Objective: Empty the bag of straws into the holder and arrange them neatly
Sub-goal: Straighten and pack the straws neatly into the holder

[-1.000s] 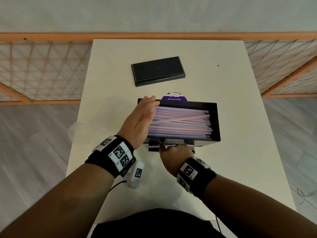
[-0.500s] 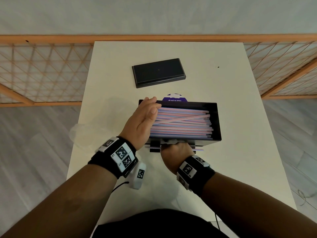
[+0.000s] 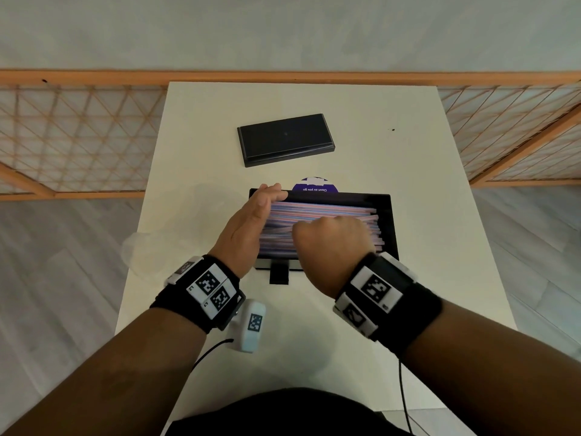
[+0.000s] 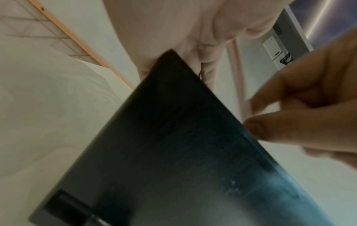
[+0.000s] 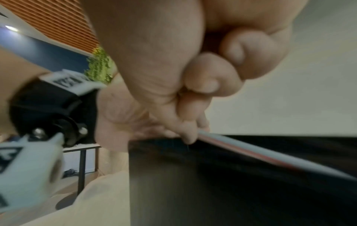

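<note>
Straws (image 3: 317, 215), pink & blue, are seen lying lengthwise in the black holder (image 3: 386, 215), which stands on the white surface (image 3: 408, 184). One straw (image 5: 251, 150) is pinched in the right hand (image 3: 330, 237): its grip is narrow, thumb & fingers (image 5: 210, 79) curled tight around the straw's end, w/ the rest slanting away over the holder's near edge. That hand is held above the pile, approx. mid-holder. The left hand (image 3: 248, 229) is set flat & upright against the straw ends at the holder's left end; grip wide, fingers (image 3: 270, 193) straight, tips reaching the far-left corner, nothing held. A crumpled clear bag (image 3: 147, 243) lies on the surface left of the holder, apart from both hands. A black lid (image 3: 284, 140) lies farther back. A purple sticker (image 3: 314, 185) is partly hidden behind the holder's far wall.
</note>
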The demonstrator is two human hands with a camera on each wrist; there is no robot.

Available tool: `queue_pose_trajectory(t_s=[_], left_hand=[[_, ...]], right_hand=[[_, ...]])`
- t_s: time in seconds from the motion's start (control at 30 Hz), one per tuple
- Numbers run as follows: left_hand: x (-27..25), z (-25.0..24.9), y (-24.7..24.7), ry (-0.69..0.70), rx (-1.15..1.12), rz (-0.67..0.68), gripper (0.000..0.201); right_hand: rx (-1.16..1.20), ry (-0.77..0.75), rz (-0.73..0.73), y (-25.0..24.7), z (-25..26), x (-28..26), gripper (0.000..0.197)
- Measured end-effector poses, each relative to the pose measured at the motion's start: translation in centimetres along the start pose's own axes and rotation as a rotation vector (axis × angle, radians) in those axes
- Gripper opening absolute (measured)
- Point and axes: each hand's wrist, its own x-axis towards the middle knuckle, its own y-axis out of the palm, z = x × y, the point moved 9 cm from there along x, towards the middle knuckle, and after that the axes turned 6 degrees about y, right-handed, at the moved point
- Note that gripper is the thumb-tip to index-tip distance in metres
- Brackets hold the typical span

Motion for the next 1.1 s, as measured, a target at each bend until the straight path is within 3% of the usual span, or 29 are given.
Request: queue_pose_trajectory(t_s=[0.03,0.1,0.17,0.33,0.43,0.53,0.77,0.9,1.03,1.1], left_hand=[[0.0,0.0,0.0,-0.005,0.01,-0.006,0.078],[-0.1,-0.2,-0.1,-0.009,0.034,-0.016,0.074],[-0.1,-0.3,-0.1,-0.002,0.064,-0.023,0.073],[-0.1,-0.3,-0.1,0.02,0.102,-0.029,0.067],[-0.1,-0.4,0.0,0.031,0.128,-0.019,0.069],[-0.2,-0.5,-0.1,0.039,0.138,-0.029,0.068],[-0.2,-0.5,0.0,0.015,0.172,-0.019,0.056],[-0.2,-0.5,0.1,0.018,0.207,-0.002,0.056],[-0.2,-0.4,0.1,0.02,0.217,-0.002,0.057],[-0.2,-0.4,0.1,0.025,0.207,0.0,0.057]], right_hand=[[0.001,0.023,0.063,1.0,-0.3,0.4,0.009],[0.062,0.074,0.005,1.4,-1.3,0.7,0.009],[0.123,0.144,-0.052,2.5,-3.3,0.8,0.027],[0.164,0.182,0.122,6.3,-5.6,0.5,0.068],[0.17,0.133,0.081,6.7,-4.9,-0.8,0.058],[0.224,0.185,-0.034,5.7,-6.1,-1.2,0.048],[0.374,0.088,-0.044,6.6,-5.2,-1.4,0.05],[0.492,0.033,-0.19,5.6,-5.0,-1.9,0.03],[0.479,0.01,-0.061,7.0,-4.4,-1.6,0.041],[0.476,0.025,-0.063,6.8,-4.5,-1.2,0.044]])
